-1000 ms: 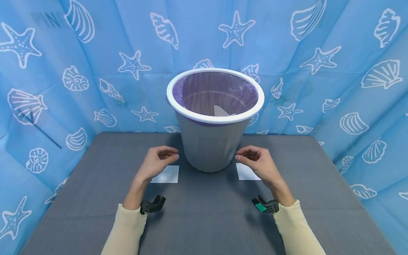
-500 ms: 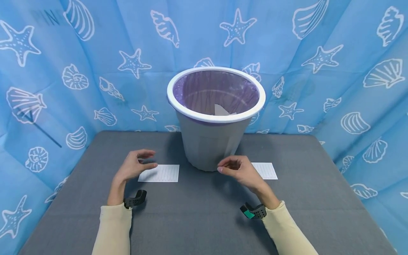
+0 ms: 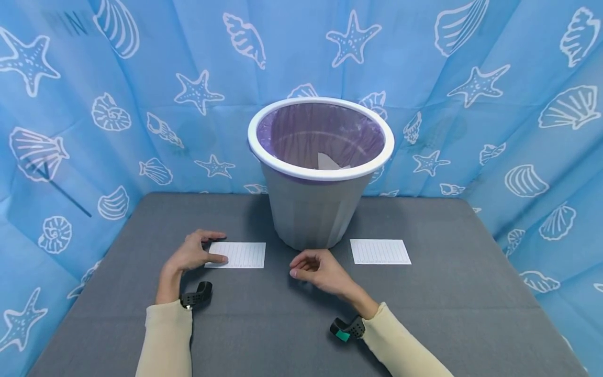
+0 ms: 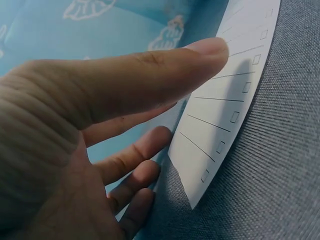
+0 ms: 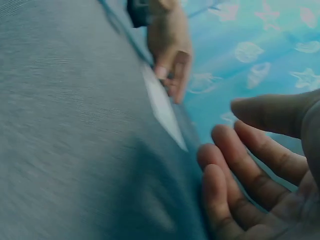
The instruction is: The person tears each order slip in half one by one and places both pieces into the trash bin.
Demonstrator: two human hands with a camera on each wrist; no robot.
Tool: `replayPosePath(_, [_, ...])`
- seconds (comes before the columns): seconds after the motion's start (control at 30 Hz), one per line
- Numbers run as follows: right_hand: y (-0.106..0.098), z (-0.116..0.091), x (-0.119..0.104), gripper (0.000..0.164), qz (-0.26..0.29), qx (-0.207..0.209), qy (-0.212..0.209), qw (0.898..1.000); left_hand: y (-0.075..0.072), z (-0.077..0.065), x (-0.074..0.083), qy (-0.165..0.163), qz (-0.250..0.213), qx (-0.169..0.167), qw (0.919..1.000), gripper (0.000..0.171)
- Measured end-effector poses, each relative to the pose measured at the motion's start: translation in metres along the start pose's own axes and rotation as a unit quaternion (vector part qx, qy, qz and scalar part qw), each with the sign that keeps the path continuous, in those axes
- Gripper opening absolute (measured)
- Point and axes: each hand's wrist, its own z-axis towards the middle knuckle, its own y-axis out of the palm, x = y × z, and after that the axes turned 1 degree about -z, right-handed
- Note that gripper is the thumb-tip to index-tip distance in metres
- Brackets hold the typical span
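A white lined paper slip [image 3: 245, 255] with small printed boxes along one edge lies on the left part of the table. My left hand [image 3: 192, 252] is at its left end, the thumb [image 4: 200, 60] stretched over the slip and the other fingers [image 4: 150, 145] by its edge, with a gap between thumb and fingers. My right hand [image 3: 325, 272] hovers near the table's middle, in front of the bin, fingers loosely bent and holding nothing. To its right a second lined paper slip [image 3: 380, 252] lies flat.
A grey bin [image 3: 311, 209] with a white rim and purple liner stands at the back middle of the grey table [image 3: 264, 330]. White paper [image 3: 327, 161] shows inside it. A blue curtain [image 3: 292, 47] with shell prints hangs behind and at both sides.
My left hand has moved left and down to the left slip's end, its thumb and fingers spreading. My right hand has moved left and toward me, away from the right slip, now fully uncovered.
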Motion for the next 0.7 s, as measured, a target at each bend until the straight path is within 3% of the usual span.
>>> replayPosePath(0.17, [0.025,0.011,0.008,0.023,-0.009,0.008,-0.01,1.0,0.003,0.0,-0.001,-0.012,0.006,-0.01,0.9999,0.067])
replayPosePath(0.4, [0.052,0.041,0.003,0.033,-0.082,0.034,-0.02,0.996,0.004,0.0,-0.003,-0.016,0.013,-0.013,0.9997,0.066])
replayPosePath(0.7, [0.073,0.075,-0.009,0.044,-0.201,0.038,-0.007,0.979,0.004,-0.001,-0.002,-0.024,0.003,-0.011,0.9997,0.06])
